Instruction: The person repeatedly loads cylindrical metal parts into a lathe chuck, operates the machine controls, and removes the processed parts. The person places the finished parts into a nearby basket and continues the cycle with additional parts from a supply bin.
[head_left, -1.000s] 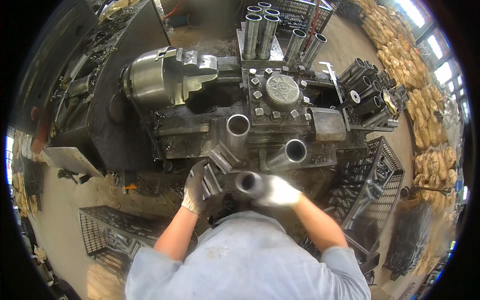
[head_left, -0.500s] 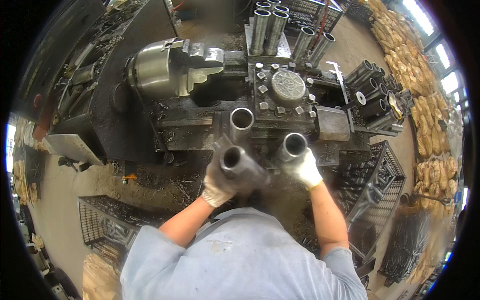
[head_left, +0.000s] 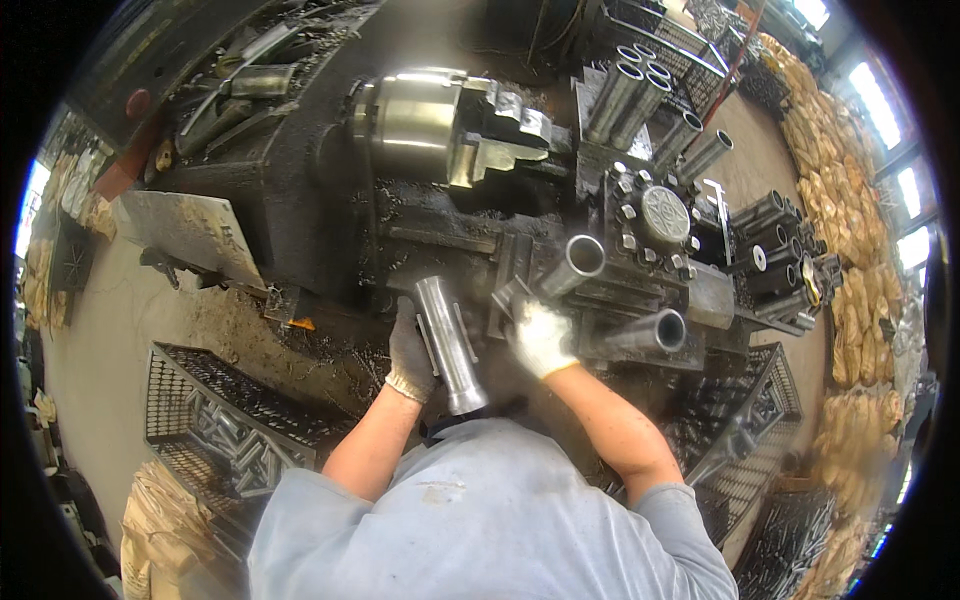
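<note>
My left hand (head_left: 408,350), in a dark-palmed glove with a pale cuff, is closed around a shiny metal tube (head_left: 447,340). The tube is tilted, its flared end toward my body; narrow pale strips show along both its sides. My right hand (head_left: 543,338), in a white glove, is beside a small flat metal piece (head_left: 510,294). Its fingertips are blurred and partly hidden, so its grip is unclear. Just beyond it, a second tube (head_left: 573,265) rises with its open end up. A third tube (head_left: 645,335) lies tilted to the right, apart from that hand.
Ahead is a lathe with a large chuck (head_left: 415,125) and a bolted tool post (head_left: 665,214). Upright tubes (head_left: 628,100) stand behind it, and more tubes (head_left: 775,250) are stacked at right. Mesh baskets (head_left: 225,420) of metal parts flank me. A caliper (head_left: 718,205) lies by the tool post.
My right hand has let go of the right-hand tube and moved left toward the small flat piece. My left hand has tipped its tube over, drawing it nearer my body. The view has shifted left.
</note>
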